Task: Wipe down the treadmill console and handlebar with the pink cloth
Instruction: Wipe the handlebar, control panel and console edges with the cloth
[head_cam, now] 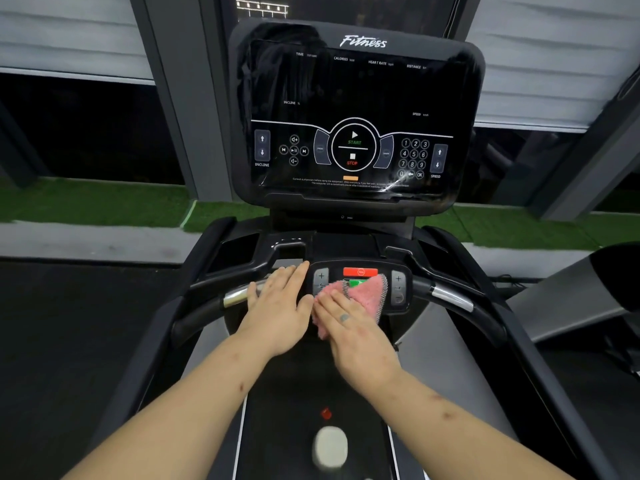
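Observation:
The treadmill's black console screen (356,112) rises ahead, with a small button panel (398,285) set in the middle of the handlebar (450,299) below it. A pink cloth (367,292) lies over that panel, covering part of the green button. My right hand (353,327) lies flat on the cloth's near edge, fingers straight and pointing up-left. My left hand (280,306) rests flat on the handlebar just left of the panel, fingers straight, next to the left chrome grip (235,296).
The treadmill belt (311,393) runs beneath my arms, with a pale shoe tip (330,445) and a red mark on it. Grey side rails flank it. Green turf and dark windows lie behind the console. Another machine stands at the right.

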The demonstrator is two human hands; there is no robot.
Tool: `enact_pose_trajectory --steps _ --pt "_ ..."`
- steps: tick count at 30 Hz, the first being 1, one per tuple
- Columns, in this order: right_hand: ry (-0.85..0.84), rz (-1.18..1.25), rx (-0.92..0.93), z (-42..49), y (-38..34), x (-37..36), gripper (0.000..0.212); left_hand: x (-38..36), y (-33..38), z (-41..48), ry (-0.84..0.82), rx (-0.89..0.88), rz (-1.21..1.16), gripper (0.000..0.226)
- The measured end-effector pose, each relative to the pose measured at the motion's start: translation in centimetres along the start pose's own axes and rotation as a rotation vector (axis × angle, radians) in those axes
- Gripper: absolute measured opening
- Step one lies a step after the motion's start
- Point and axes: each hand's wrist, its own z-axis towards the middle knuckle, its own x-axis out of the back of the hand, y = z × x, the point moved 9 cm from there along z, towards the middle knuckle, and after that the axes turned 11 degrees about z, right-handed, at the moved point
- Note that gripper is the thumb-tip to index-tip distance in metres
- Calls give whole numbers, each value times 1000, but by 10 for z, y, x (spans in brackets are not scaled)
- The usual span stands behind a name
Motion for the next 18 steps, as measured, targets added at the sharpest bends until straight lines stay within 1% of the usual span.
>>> enact_pose_trajectory --steps 3,6,9,13,18 --pt "-23 23 -22 4 -3 -5 57 1 0 0 2 -1 1 61" --pt "-72 16 0 -8 8 2 68 2 -1 -1 16 -1 10 61" --pt "-77 -13 -31 -32 37 14 75 1 -1 -1 14 -7 10 62" --pt "-57 -58 -50 -54 61 30 77 2 -1 -1 16 -1 9 63" --pt "-13 -10 -105 -48 48 23 74 0 0 -1 7 4 10 64"
